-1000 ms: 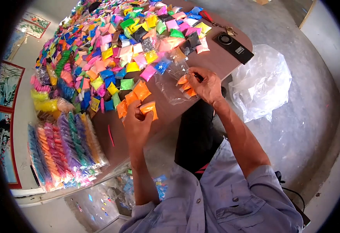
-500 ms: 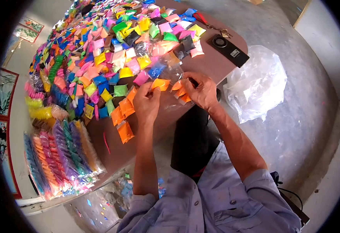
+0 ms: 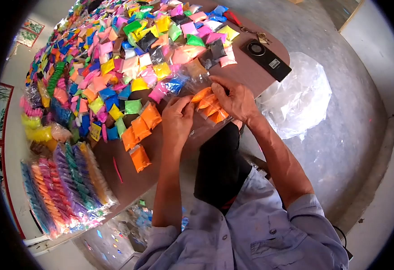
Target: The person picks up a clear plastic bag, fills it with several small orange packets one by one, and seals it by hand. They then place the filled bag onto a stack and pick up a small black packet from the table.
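Note:
Several orange packets (image 3: pixel 211 108) lie stacked in a clear plastic bag between my hands at the table's near edge. My right hand (image 3: pixel 237 100) grips the bag and packets from the right, thumb on top. My left hand (image 3: pixel 178 119) is closed at the bag's left side, its thumb and index finger pinching the end of an orange packet at the bag's opening. Left of my left hand, loose orange packets (image 3: pixel 139 157) rest on the brown table (image 3: pixel 136 186).
A big heap of coloured packets (image 3: pixel 111 67) covers the table's far part. Filled clear bags (image 3: pixel 66 184) lie at the left. A black device (image 3: pixel 266 58) and keys (image 3: pixel 262 37) sit at the right edge, near a clear plastic bag (image 3: pixel 298 96) beyond it.
The orange packet in my left hand has moved right, to the stack in the bag. My right hand has spread along the stack, which shows more fully now.

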